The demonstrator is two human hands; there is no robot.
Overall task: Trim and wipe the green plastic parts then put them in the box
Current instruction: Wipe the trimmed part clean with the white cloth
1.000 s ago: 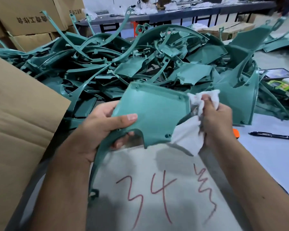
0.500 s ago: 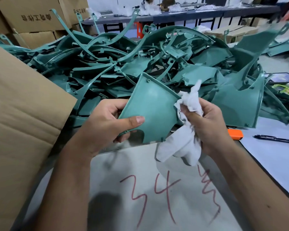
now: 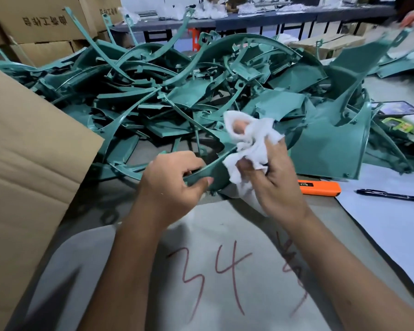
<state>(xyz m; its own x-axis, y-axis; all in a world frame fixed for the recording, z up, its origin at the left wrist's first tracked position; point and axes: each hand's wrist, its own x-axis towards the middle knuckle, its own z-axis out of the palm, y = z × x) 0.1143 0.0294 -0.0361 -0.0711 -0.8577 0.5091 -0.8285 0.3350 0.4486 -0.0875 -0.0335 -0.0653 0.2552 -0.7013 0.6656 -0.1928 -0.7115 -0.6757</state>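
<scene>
Head view: the largest item is the box flap (image 3: 34,163) of brown cardboard at the left edge, near the hands. Behind the hands lies the pile of green plastic parts (image 3: 177,96), a tangled heap of flat panels and long curved strips spread across the worktable (image 3: 380,223). A sheet with red handwriting (image 3: 213,271) covers the table in front of the person.

The green part (image 3: 215,173) in work is held just above the table edge, between both hands and in front of the pile. It shows a panel section edge-on with a thin curved arm running off to the left. Judged from its thin walls and the one-handed hold, the part is light, fairly stiff in the panel and springy in the arm. The smooth moulded face is likely slippery under a dry cloth. Take hold at the panel rim or near the ribs and bosses, not at the slender arm, which could flex or snap.

The left hand (image 3: 175,185) grips the lower rim of the part, thumb on the near face and fingers curled behind. The right hand (image 3: 273,177) pinches the white cloth (image 3: 246,144), bunched around its fingers, against the part's right end.

An orange tool (image 3: 320,187) and a black pen (image 3: 392,195) lie to the right, apart from the part.
</scene>
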